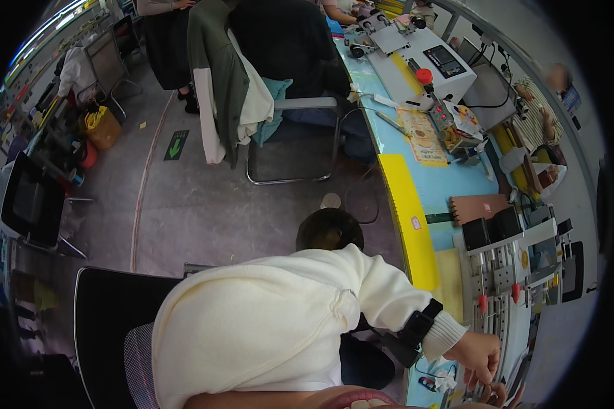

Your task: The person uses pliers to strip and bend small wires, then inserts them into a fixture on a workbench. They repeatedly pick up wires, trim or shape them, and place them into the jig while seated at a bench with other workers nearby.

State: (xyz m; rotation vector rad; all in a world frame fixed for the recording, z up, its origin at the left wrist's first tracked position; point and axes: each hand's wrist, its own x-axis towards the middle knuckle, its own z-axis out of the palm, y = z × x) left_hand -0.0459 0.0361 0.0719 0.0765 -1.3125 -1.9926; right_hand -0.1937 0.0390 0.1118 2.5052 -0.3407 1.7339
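Observation:
My left hand [476,354] reaches over the bench at the lower right, a black strapped device [417,328] around its cuff. Its fingers are bent and pinched together; whatever lies between them is too small to tell. Just below, at the bottom edge, part of my right hand [496,395] shows, its curled fingers close to the left fingertips. Most of that hand is cut off. Beside the hands lie a crumpled white tissue [445,380] and a small dark and red item [427,383]. A metal-railed machine with red-tipped parts [501,279] stands just beyond them.
A yellow panel [411,221] runs along the bench edge. Farther up are a brown notched board [479,207], a printed sheet [423,136] and a white machine with a red knob [424,76]. A seated person [286,48] occupies a jacket-draped chair [218,88]; an empty-backed black chair [37,198] stands left.

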